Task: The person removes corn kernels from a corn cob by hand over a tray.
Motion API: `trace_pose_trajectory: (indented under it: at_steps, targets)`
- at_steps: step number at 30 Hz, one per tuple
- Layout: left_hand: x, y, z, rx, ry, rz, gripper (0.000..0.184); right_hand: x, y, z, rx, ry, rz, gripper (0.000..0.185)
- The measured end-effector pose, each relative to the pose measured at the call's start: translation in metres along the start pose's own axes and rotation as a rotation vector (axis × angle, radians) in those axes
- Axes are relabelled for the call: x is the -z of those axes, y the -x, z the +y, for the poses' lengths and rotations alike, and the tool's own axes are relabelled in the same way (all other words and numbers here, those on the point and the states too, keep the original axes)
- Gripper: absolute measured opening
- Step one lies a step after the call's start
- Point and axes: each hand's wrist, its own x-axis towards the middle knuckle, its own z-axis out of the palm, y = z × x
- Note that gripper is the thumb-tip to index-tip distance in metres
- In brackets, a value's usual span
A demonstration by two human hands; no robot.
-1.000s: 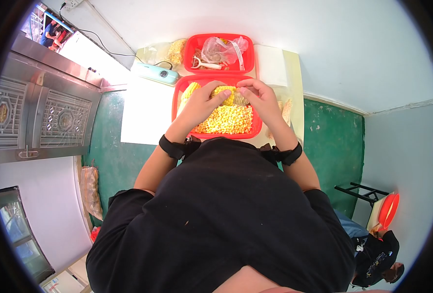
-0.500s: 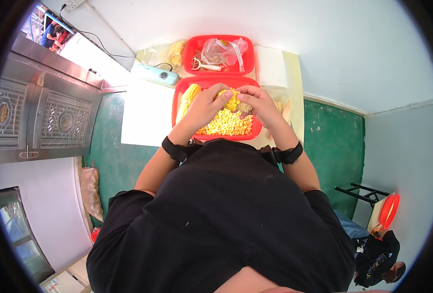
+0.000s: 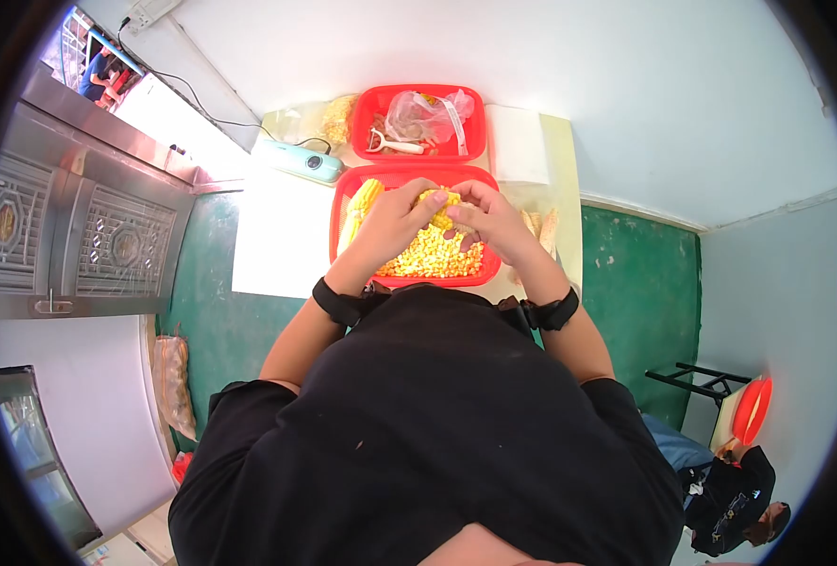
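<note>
Between my two hands is a partly stripped corn cob [image 3: 444, 213], held above a red basket [image 3: 336, 224]. My left hand [image 3: 401, 215] has its fingers wrapped round the cob's left side. From the right, my right hand [image 3: 494, 219] grips the same cob, its thumb pressed on it and its fingers curled over the far side. Loose corn kernels [image 3: 433, 257] cover the basket's floor under my hands. Left of my left hand, whole yellow corn cobs [image 3: 364, 204] lean at the basket's side.
Behind stands a second red basket [image 3: 359, 127] with a plastic bag [image 3: 420, 115] and a white peeler [image 3: 395, 145]. A light-blue device [image 3: 301, 162] with a cord lies at left. Bare cobs [image 3: 548, 233] lie at right. Another person [image 3: 735, 495] is at lower right.
My hands have shifted slightly on the cob, and its bare end at the right is now mostly covered by my right hand. The view has tilted a little, so the baskets appear lower.
</note>
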Motion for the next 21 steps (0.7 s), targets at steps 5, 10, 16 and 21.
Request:
trace_pose_trajectory:
  at_steps: [5, 10, 16, 21]
  targets:
    - [0.000, 0.000, 0.000, 0.044, 0.100, 0.047, 0.038, 0.005, -0.003, 0.006, 0.020, -0.074, -0.019, 0.039]
    - [-0.002, -0.001, -0.007, 0.078, 0.107, 0.047, 0.039, 0.005, -0.002, 0.007, 0.056, 0.068, 0.058, 0.034]
    - [-0.001, -0.005, -0.012, 0.201, -0.019, 0.100, 0.044, -0.009, 0.004, 0.004, 0.779, 1.147, 0.411, 0.018]
    - [-0.007, -0.004, -0.019, 0.147, -0.035, 0.174, 0.049, -0.004, 0.004, 0.008, 0.623, 1.074, 0.395, 0.013]
